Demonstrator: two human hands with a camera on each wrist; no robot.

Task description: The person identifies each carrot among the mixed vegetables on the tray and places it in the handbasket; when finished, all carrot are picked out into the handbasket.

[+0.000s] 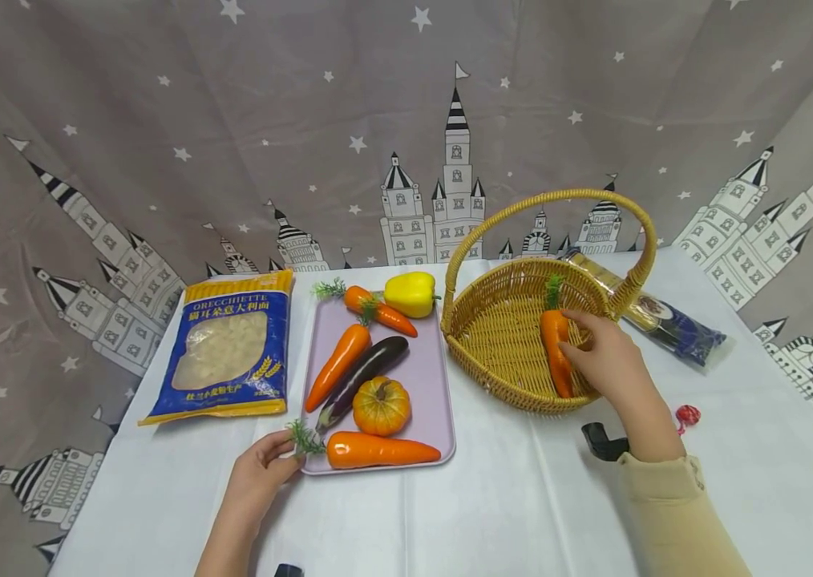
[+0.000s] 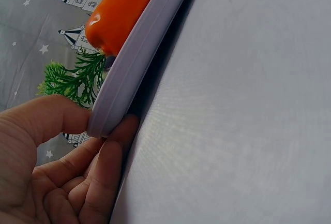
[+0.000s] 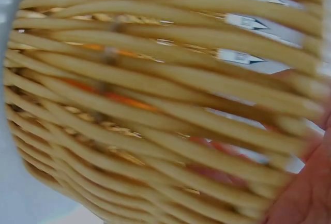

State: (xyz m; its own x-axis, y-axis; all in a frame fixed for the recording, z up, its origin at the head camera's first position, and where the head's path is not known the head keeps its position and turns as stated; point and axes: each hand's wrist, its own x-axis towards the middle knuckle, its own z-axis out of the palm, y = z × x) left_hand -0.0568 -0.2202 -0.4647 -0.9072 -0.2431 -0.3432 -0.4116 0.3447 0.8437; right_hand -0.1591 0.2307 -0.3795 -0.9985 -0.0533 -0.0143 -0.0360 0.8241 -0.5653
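Observation:
My left hand [image 1: 256, 471] pinches the near left corner of a lilac tray [image 1: 430, 385], thumb above the rim and fingers beneath it, as the left wrist view shows. On the tray lie several play vegetables: orange carrots [image 1: 385, 450] with green tops, an eggplant [image 1: 365, 377], a small pumpkin [image 1: 381, 406] and a yellow bell pepper [image 1: 410, 294]. Over the right rim of a wicker basket [image 1: 489, 340] reaches my right hand [image 1: 612, 361], thumb and fingers at the side of a carrot [image 1: 555, 353] inside. The basket's weave hides most of that carrot in the right wrist view.
A blue and yellow orecchiette bag [image 1: 226, 344] lies left of the tray. Behind the basket's right side is a long pasta packet [image 1: 673, 324]. A red wrapped candy [image 1: 688, 414] sits near the right forearm. The basket's tall handle [image 1: 551, 197] arches above it.

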